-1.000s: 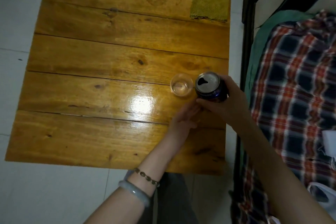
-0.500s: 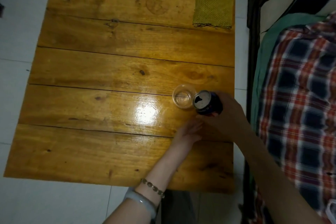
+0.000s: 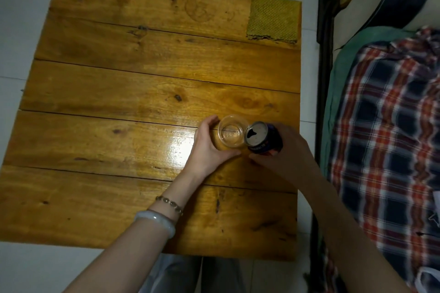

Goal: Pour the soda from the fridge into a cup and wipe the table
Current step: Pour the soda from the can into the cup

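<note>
Two things meet near the desk's right edge: a clear cup (image 3: pixel 230 133) standing upright on the wood and a dark blue soda can (image 3: pixel 258 135) tipped toward it, the can's silver top pressed against the cup's right rim. The can's mouth is open and shows dark, facing the cup. You cannot tell from above whether liquid is in the cup, as its base reads see-through with the desk's grain behind it.

Your left hand (image 3: pixel 207 147) wraps the cup from the left, fingers curled round the far side and thumb hooked along the near side, the wrist lying flat over the planks. Your right hand (image 3: pixel 288 157) clamps the can from the right and near side, fingers folded round its body, the forearm running back toward the lower right corner. The two hands sit close together, nearly touching below the cup.

A beaded bracelet (image 3: pixel 169 204) and a pale bangle (image 3: pixel 156 221) ring your left wrist. The desk (image 3: pixel 119 102) is glossy yellow-brown planking, with a bright glare patch just left of your left hand. A green-yellow cloth (image 3: pixel 273 18) lies flat in the far right corner, well apart from the cup. Plaid fabric (image 3: pixel 392 126) covers the bed to the right.
</note>
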